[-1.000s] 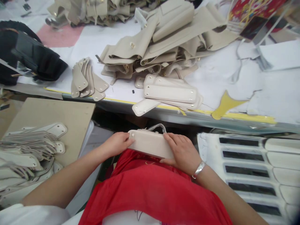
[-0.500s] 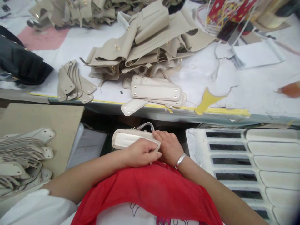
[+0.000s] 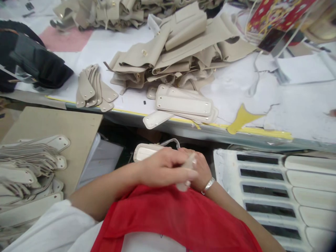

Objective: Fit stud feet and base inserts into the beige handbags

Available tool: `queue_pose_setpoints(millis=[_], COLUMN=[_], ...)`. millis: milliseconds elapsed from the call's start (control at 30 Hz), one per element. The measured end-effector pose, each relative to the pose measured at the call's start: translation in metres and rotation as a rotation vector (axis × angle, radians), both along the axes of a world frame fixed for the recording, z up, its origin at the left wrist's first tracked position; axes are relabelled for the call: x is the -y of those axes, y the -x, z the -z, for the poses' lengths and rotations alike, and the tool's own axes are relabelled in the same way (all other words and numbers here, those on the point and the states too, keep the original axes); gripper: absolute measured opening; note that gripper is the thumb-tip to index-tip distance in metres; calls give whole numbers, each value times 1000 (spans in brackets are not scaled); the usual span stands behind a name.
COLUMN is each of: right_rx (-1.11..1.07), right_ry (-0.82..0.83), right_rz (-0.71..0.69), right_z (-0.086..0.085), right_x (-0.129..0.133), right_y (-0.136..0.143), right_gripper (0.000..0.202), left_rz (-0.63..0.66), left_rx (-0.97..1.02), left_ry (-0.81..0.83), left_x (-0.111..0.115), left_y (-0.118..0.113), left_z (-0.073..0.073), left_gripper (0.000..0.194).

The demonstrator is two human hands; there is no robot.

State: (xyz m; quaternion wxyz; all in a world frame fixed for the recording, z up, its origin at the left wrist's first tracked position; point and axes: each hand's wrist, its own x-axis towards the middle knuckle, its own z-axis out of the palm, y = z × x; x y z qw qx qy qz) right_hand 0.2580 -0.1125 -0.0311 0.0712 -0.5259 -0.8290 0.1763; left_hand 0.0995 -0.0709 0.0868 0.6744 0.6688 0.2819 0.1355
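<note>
A long beige leather bag piece [image 3: 146, 151] with a white inner strip lies in front of my waist, a thin pale strap [image 3: 172, 140] looping up behind it. My left hand [image 3: 164, 168] crosses over its right part, thumb and fingers closed on a small pale strip [image 3: 182, 186], blurred by motion, with shiny spots on it. Just behind, at the right end of the bag piece, my right hand [image 3: 202, 168] wears a silver bracelet [image 3: 208, 185]. Its fingers curl by that end and are partly covered by my left hand.
Studded beige strips [image 3: 183, 101] lie at the table's front edge, with a smaller fan of them [image 3: 90, 87] to the left. Beige bag bodies [image 3: 168, 52] are heaped behind. More strips [image 3: 34, 157] fill a board at left. A white slotted rack [image 3: 236, 175] stands right.
My left hand has moved right and now covers the bag piece's right end. A small pale strip shows between its fingers. The view has shifted slightly left.
</note>
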Motion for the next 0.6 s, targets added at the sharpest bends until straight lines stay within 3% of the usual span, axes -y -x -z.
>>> queue_pose_setpoints(millis=[100, 233, 400, 600], right_rx=[-14, -1, -29, -59], right_ry=[22, 82, 94, 47], right_rz=[-11, -29, -61, -53], right_z=[-12, -17, -20, -15], right_x=[0, -6, -12, -14], right_y=[-1, 5, 19, 36], right_gripper=[85, 82, 69, 69], left_rz=[-366, -454, -541, -602], left_rx=[-289, -581, -607, -641], left_ry=[84, 120, 99, -106], left_x=[-7, -5, 3, 6], left_y=[67, 124, 137, 138], left_z=[3, 37, 72, 83], left_gripper=[28, 35, 40, 32])
